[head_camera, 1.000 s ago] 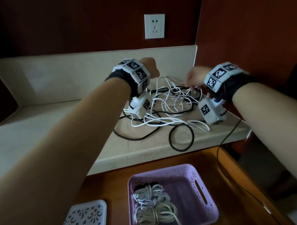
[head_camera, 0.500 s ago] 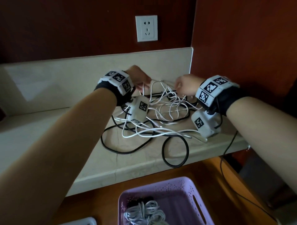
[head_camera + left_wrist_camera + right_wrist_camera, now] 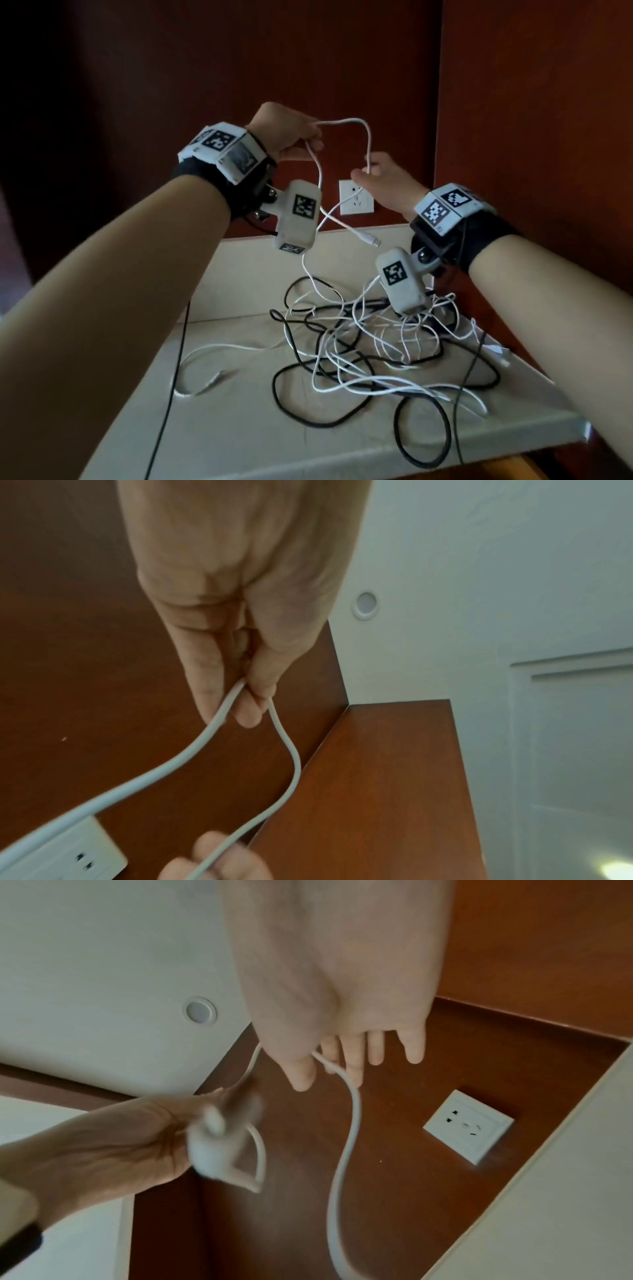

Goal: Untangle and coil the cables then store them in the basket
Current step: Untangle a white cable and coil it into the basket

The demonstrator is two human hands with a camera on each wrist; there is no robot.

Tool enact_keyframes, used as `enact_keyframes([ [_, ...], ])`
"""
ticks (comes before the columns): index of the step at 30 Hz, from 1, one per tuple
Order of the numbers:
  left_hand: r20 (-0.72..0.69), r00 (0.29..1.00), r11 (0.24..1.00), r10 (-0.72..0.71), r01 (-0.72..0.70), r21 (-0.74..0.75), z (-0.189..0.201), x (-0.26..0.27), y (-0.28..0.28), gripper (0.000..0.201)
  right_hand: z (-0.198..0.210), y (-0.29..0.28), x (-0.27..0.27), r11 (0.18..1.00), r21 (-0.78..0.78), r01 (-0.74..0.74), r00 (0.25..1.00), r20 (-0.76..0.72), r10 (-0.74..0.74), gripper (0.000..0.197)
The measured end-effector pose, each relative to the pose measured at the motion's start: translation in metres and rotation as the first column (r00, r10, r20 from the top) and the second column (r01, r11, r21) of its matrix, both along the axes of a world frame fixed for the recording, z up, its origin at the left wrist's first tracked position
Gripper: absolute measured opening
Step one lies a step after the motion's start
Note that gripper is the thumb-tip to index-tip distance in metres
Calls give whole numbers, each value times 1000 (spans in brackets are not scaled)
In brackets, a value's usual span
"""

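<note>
Head view: left hand (image 3: 286,132) and right hand (image 3: 383,181) each pinch one white cable (image 3: 363,125) lifted above the tangled pile (image 3: 376,346) on the tabletop (image 3: 239,428); untangling just begun, coiling and storing left, basket unseen.

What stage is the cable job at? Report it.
Done: nothing shows as stored; the basket is out of view. In hand: the left hand and right hand hold one white cable lifted above the pile, its plug dangling. Left: the tangle of black and white cables on the counter.
</note>
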State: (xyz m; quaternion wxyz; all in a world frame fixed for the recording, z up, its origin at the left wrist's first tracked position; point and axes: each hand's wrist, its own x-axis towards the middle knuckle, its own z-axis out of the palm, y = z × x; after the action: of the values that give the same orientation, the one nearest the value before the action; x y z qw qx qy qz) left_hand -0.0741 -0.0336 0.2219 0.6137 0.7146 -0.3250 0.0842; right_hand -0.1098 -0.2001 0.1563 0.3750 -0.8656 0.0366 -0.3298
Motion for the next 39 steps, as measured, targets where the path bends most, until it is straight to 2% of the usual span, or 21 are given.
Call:
enact_keyframes([
  [2,26,999,999,26,-25,-40,12,-8,22,13,8,14,-5,993,-111,-24,999,-31,21,31],
  [4,48,996,996,71,-68,-54,20,-12,46,11,10,27,-9,986,-152,-74,995,-73,64,18],
  [8,58,986,987,154,-151,-51,23,-10,94,14,15,53,-13,980,-146,-132,986,-120,115,19],
  [10,47,977,976,208,-204,-82,22,-7,117,16,17,66,-16,971,-111,-211,974,-113,199,20],
  [14,26,948,940,318,-311,-143,17,-2,157,24,21,90,-21,895,80,-439,877,-179,446,26],
  [16,23,924,911,383,-373,-176,14,2,178,27,21,98,-22,856,118,-504,821,-243,517,28],
  [19,2,889,866,458,-446,-225,7,10,216,28,18,98,-21,842,91,-531,784,-324,529,30],
  [24,-53,815,806,577,-579,-123,-15,29,269,29,11,111,-19,877,-11,-480,835,-313,453,30],
  [26,-68,782,783,620,-622,-10,-25,31,271,22,15,127,-17,902,-4,-432,877,-236,419,30],
  [28,10,764,755,645,-640,145,-31,23,255,16,22,146,-15,916,-41,-399,907,-164,388,31],
  [29,60,780,760,623,-621,193,-33,16,243,19,27,155,-14,916,-75,-394,913,-140,382,31],
  [31,79,865,835,496,-500,230,-36,0,213,21,33,173,-13,905,-135,-404,913,-121,389,32],
  [33,23,930,900,366,-361,245,-38,-16,189,18,38,186,-10,898,-178,-402,915,-123,384,31],
  [36,-53,937,909,345,-319,268,-40,-26,174,34,38,196,-6,909,-203,-365,930,-131,344,31],
  [39,24,927,885,373,-364,291,-41,-27,167,33,33,197,-3,909,-209,-361,930,-158,333,31],
])
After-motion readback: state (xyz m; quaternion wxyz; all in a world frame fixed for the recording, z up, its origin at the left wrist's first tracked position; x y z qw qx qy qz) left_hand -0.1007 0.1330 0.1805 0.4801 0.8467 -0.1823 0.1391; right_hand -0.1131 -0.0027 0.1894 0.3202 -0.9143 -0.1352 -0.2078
